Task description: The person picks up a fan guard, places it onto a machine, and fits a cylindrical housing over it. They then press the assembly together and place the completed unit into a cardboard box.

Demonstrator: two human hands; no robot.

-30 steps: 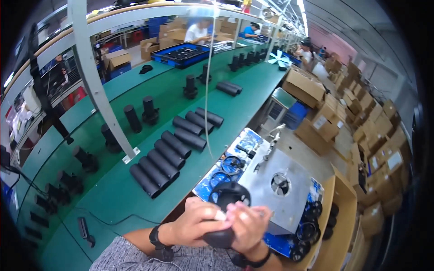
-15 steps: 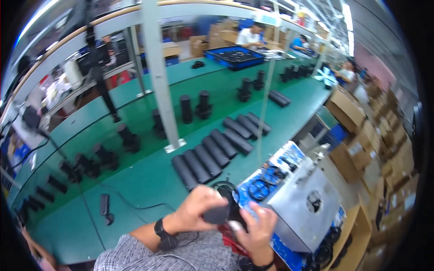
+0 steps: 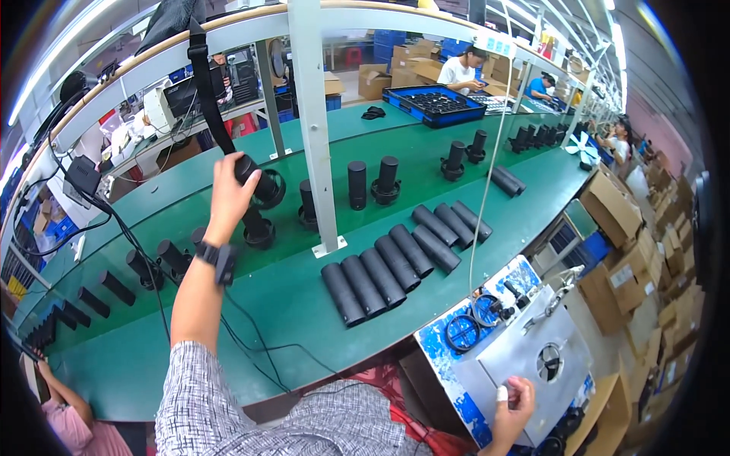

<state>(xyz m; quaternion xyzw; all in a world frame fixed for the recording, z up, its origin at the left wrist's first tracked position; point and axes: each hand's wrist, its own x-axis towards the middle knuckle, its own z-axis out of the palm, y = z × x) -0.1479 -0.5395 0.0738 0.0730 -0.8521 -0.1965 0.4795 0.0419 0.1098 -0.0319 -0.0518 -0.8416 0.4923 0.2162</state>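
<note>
Half a second ago both hands were held together close to the body, closed around one black cylindrical part with a ring at one end. They are now parted. The part has been carried up and away to the left, and the right hand has been dropped to the fixture at the near edge. By this the work at the fixture appears finished for this piece, which is being brought to the standing ones.

On the left, the left hand (image 3: 228, 199) is raised over the green worktop (image 3: 289, 304) on an outstretched forearm bearing a black wristband. Its fingers are curled shut around the black tube with the ring-shaped collar (image 3: 258, 182), held tilted, collar end to the right. Just beneath it an upright black assembly (image 3: 258, 228) stands on the worktop; whether the two touch cannot be told. Further upright pieces (image 3: 356, 185) stand to the right, past the white post (image 3: 315, 129).

Toward the middle, a row of plain black tubes (image 3: 395, 262) lies side by side on the worktop, well apart from either hand.

On the right, low in the view, the right hand (image 3: 511, 403) rests on the near edge of the grey metal fixture plate (image 3: 532, 357), which sits on a blue tray (image 3: 456, 365). The fingers are bent over the plate's edge, one fingertip taped white; nothing loose is seen in the grip. The held tube is thus well apart from the right hand, across the body.
</note>
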